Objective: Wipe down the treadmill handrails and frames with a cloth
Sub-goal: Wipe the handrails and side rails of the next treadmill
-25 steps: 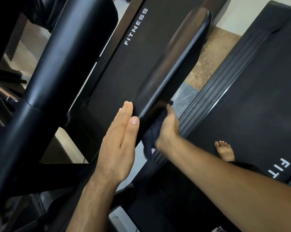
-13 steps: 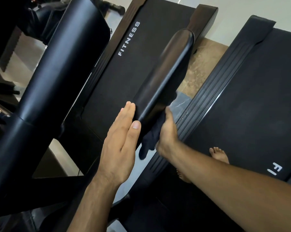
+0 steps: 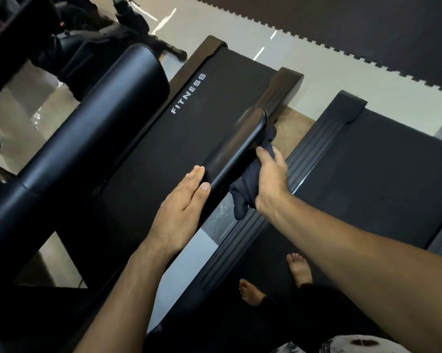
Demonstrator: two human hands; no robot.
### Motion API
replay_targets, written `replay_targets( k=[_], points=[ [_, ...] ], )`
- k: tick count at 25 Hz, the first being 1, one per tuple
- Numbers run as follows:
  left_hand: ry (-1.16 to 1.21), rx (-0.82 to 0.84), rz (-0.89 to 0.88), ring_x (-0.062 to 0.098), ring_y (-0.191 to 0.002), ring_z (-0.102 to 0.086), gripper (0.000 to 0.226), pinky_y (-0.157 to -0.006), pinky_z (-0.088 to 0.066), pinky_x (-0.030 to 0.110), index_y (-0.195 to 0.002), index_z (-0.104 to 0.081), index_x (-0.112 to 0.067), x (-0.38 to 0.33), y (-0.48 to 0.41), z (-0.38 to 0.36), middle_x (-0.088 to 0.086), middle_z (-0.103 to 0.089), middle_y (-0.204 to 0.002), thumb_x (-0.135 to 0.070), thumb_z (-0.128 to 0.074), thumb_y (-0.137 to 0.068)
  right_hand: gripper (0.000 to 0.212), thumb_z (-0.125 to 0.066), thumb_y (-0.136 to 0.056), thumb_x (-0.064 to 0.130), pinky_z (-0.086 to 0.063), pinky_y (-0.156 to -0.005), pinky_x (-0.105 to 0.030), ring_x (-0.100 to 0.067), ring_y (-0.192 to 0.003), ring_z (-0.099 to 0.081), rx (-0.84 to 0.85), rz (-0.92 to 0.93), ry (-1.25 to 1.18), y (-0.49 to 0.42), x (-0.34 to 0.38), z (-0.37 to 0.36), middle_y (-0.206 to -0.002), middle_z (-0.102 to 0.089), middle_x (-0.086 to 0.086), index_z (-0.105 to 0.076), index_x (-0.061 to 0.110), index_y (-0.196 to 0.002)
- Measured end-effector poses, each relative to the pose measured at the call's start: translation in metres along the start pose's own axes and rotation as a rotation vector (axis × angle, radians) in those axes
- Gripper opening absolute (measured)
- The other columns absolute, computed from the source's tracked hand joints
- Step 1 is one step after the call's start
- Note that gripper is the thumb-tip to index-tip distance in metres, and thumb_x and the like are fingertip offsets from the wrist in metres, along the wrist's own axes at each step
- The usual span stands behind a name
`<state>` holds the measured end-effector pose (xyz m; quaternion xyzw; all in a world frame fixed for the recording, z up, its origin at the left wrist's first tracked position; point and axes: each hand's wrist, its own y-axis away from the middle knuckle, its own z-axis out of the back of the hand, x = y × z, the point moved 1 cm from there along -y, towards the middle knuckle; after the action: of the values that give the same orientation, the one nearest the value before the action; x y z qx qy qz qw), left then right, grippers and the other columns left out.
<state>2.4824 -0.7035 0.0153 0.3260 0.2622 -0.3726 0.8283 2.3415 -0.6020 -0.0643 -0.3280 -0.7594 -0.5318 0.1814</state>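
Observation:
A black padded handrail (image 3: pixel 236 146) runs diagonally through the middle of the head view, its rounded end pointing up and right. My right hand (image 3: pixel 270 179) grips a dark navy cloth (image 3: pixel 247 187) and presses it against the rail's right side, with part of the cloth hanging down below the hand. My left hand (image 3: pixel 181 210) lies flat with fingers together against the rail's left side, holding nothing. A second, thicker black handrail (image 3: pixel 87 143) crosses the left of the view.
Below lie two treadmill belts, one marked FITNESS (image 3: pixel 189 94) and another on the right (image 3: pixel 375 179) where my bare feet (image 3: pixel 300 270) stand. Ribbed side rails (image 3: pixel 242 240) border the decks. Pale floor and a dark mat edge (image 3: pixel 342 34) lie beyond.
My right hand has slid the cloth along the handrail toward its far end. The camera has pulled back, showing more floor and both feet. My left hand keeps its place on the rail.

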Motion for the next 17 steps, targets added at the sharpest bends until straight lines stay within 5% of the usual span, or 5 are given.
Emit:
replay_targets(
  k=[5, 8, 13, 17],
  points=[
    [0.032, -0.044, 0.067, -0.004, -0.138, -0.031, 0.048, -0.116, -0.020, 0.022, -0.146, -0.043, -0.030, -0.010, 0.023, 0.017, -0.016, -0.040, -0.151, -0.048, -0.040, -0.101, 0.035, -0.059, -0.086, 0.025, -0.051, -0.083, -0.038, -0.019, -0.092, -0.061, 0.049, 0.240, 0.496, 0.087, 0.037, -0.011, -0.094, -0.059, 0.007, -0.047, 0.026, -0.119],
    [0.023, -0.114, 0.130, 0.003, -0.139, -0.034, 0.048, -0.119, -0.022, 0.029, -0.144, -0.046, -0.030, 0.003, 0.057, 0.038, -0.013, -0.043, -0.150, -0.049, -0.039, -0.101, 0.039, -0.063, -0.086, 0.025, -0.044, -0.077, -0.034, -0.016, -0.088, -0.056, 0.198, 0.271, 0.749, 0.131, 0.033, -0.014, -0.097, -0.056, 0.005, -0.041, 0.027, -0.118],
    [-0.044, -0.321, 0.316, 0.014, -0.136, -0.044, 0.047, -0.115, -0.032, 0.037, -0.142, -0.048, -0.029, 0.049, 0.145, 0.074, -0.007, -0.049, -0.146, -0.049, -0.042, -0.099, 0.025, -0.054, -0.083, 0.035, -0.050, -0.082, -0.035, -0.022, -0.091, -0.060, 0.806, 0.412, 1.358, 0.197, -0.006, -0.071, -0.108, -0.056, 0.000, -0.058, 0.033, -0.108],
    [0.023, -0.531, 0.532, 0.017, -0.127, -0.053, 0.047, -0.107, -0.041, 0.039, -0.139, -0.049, -0.034, 0.099, 0.243, 0.095, -0.007, -0.057, -0.138, -0.049, -0.043, -0.095, 0.035, -0.048, -0.085, 0.031, -0.049, -0.083, -0.035, -0.029, -0.098, -0.062, 1.169, 0.673, 1.639, 0.258, -0.069, -0.123, -0.115, -0.062, -0.004, -0.060, 0.033, -0.118]
  ],
)
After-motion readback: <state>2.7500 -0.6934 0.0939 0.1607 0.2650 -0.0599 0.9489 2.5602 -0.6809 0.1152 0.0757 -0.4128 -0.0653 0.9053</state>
